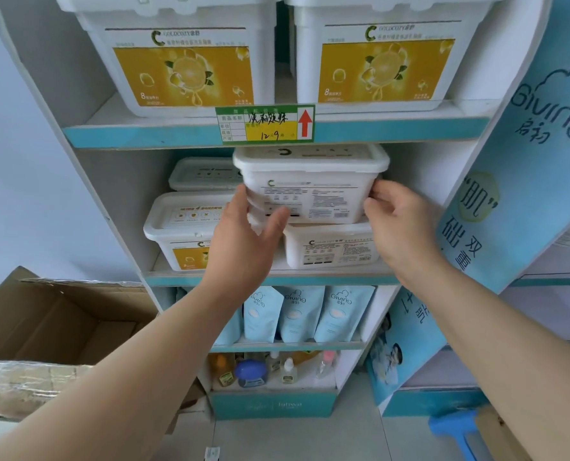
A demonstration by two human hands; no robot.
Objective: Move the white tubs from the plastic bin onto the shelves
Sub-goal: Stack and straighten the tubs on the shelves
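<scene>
Already, the middle shelf (270, 280) carried white tubs: a yellow-labelled tub (184, 227) left of the grip, a lower tub (330, 247) directly beneath it, and the held tub (313, 191), seemingly seated on that one, clamped end to end by left hand (243, 241) and right hand (400, 221). The plastic bin lay out of view; what remained could not be judged.

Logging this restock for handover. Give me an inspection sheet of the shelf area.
Surface: middle shelf, white with teal edge, partly stocked.
Job's things: held tub on or just above a lower tub; front-left tub and rear tub beside it; plastic bin not in view.
Clutter: price tag on the shelf edge above.
Grippers: left hand and right hand grip the held tub's ends.
Cables: nothing seen.
Surroundings: cardboard box left; blue pouches and bottles below.
</scene>
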